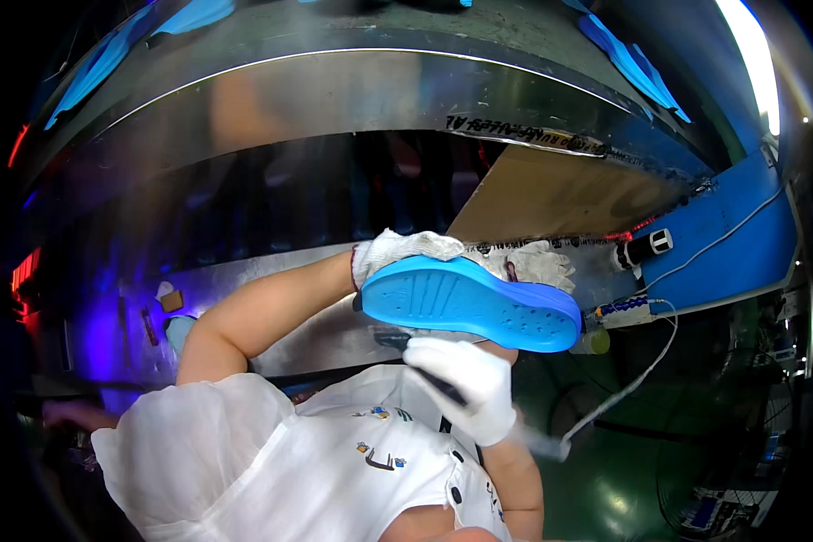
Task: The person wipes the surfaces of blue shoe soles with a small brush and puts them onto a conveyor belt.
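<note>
My left hand [413, 247], in a white knit glove with a dark red cuff, is closed on the upper edge of a bright blue shoe sole [470, 303]. The sole is tilted so that its face shows, with grooves at the left end and small pits at the right, violet-tinged end. Just below it my right hand [474, 384], also white-gloved, is closed around a dark slim tool [443, 384], slightly blurred. The tool's kind cannot be made out. A gap shows between this hand and the sole.
Behind the sole lie a loose white glove [542, 265] and a leaning cardboard sheet [560, 194]. A black-and-white cylinder [641, 249] stands to the right, beside a blue panel [732, 235]. A pale hose [623, 395] hangs at the right. More blue pieces [637, 72] lie on the far belt.
</note>
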### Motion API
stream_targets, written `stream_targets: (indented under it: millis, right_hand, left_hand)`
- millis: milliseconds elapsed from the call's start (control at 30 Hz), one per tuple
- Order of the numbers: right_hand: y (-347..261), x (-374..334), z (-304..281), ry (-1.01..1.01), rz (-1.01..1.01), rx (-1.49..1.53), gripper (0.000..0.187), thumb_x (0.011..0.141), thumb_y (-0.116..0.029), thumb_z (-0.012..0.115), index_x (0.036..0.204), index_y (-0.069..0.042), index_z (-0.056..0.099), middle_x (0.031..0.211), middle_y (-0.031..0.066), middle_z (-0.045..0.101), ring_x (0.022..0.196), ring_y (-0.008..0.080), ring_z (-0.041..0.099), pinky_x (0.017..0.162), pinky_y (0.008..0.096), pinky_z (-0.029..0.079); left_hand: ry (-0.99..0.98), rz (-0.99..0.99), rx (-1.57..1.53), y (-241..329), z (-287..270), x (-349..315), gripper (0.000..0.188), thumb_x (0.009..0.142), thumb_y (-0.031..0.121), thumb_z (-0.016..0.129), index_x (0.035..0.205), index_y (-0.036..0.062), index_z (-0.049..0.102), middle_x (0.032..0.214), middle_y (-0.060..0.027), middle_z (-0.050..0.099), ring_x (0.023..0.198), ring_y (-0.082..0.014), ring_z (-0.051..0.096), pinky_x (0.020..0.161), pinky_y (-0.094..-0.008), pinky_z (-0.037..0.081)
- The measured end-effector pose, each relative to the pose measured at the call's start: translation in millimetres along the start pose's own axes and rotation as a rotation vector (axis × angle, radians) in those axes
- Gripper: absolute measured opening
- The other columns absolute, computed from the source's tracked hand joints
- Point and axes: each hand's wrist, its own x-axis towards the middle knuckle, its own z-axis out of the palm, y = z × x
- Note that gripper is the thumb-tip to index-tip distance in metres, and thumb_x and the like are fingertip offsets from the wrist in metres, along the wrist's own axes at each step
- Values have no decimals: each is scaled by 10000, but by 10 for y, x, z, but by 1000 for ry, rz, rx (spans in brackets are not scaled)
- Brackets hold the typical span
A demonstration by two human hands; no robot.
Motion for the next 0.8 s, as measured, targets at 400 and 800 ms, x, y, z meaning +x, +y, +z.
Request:
stream_targets:
  millis: [400,800]
  right_hand:
    - [60,-75,-145,44,-24,-225,249,705,-63,693,948,-118,682,966,37,682,655,190,614,572,284,498]
    - [17,-41,-382,159,-123,-308,332,637,-48,664,957,-135,684,1002,45,680,571,179,555,515,264,474]
  left_hand:
    - [143,-694,-491,682,64,340,472,908,405,565,1270,103,540,1201,-68,552,1041,-136,558,912,-307,448]
    - [234,-868,-273,1075,86,389,383,903,409,540,1142,116,595,1041,-10,524,970,-114,514,917,-291,407]
